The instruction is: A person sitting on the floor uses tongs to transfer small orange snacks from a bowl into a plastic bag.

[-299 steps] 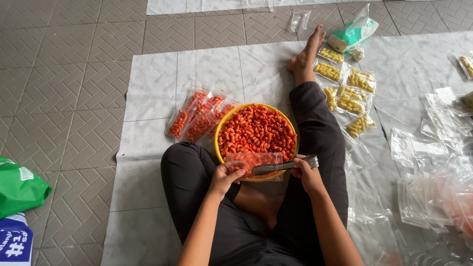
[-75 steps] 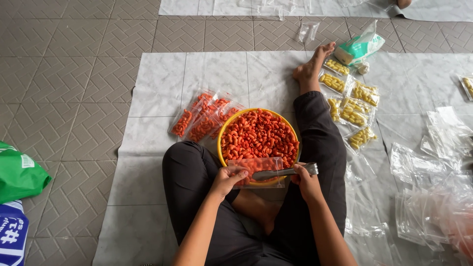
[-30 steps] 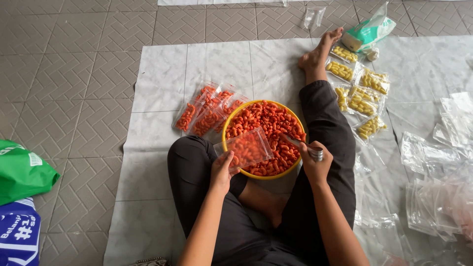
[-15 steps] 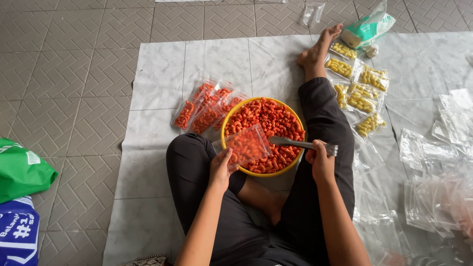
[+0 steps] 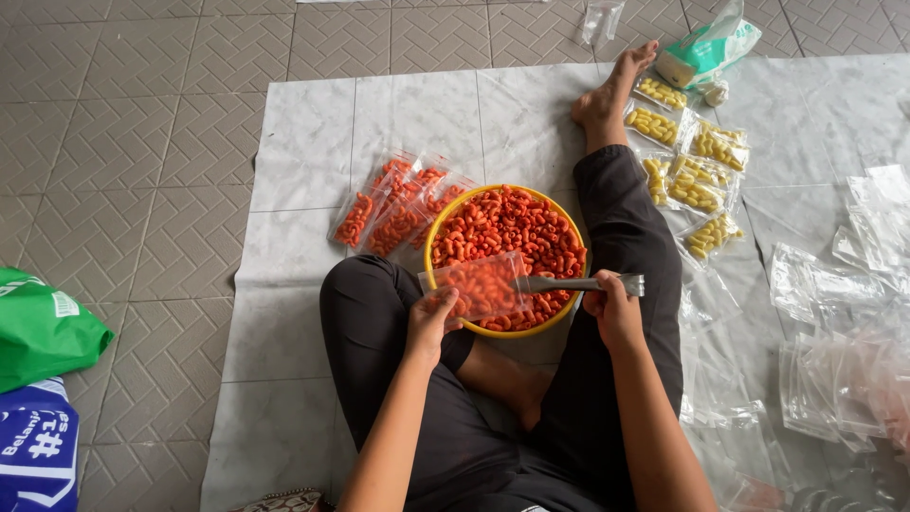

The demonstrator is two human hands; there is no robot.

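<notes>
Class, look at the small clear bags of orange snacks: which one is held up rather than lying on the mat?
The bag over the yellow bowl, pinched by the left hand; the others lie flat left of it.

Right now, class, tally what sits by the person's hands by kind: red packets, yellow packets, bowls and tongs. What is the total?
Loose red packets: 4 (overlapping, so roughly)
Held red packet, in left hand: 1
Yellow packets: 6 (roughly)
Bowl: 1
Tongs, in right hand: 1
Total: 13
</notes>
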